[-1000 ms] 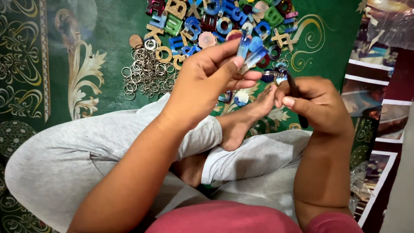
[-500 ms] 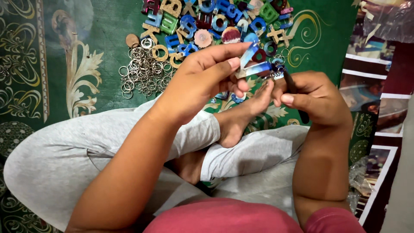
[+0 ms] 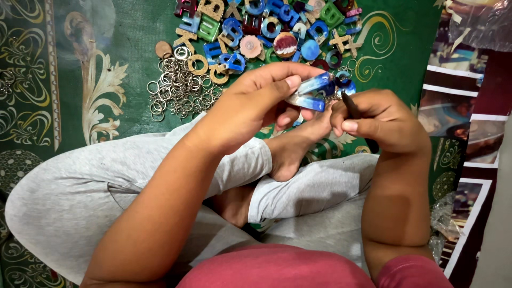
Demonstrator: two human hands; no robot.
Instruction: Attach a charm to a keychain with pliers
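My left hand [image 3: 256, 104] pinches a blue and white resin letter piece [image 3: 312, 93] between thumb and fingers, held above my crossed legs. My right hand [image 3: 381, 120] is closed around a thin dark tool [image 3: 352, 106] whose tip meets the right end of the letter piece, where a small metal ring shows. Both hands hover over my bare foot [image 3: 290, 146]. On the green carpet beyond lie a heap of coloured resin and wooden letters [image 3: 266, 26] and a pile of silver key rings [image 3: 181, 88].
I sit cross-legged in grey trousers [image 3: 80, 186] on a green patterned carpet [image 3: 69, 64]. Printed sheets and clear plastic wrapping [image 3: 469, 122] lie along the right edge. A small round wooden disc [image 3: 164, 49] rests beside the rings.
Both hands have dropped lower in view and stayed together on the letter piece; the view has shifted so that more of the letter heap shows at the top.
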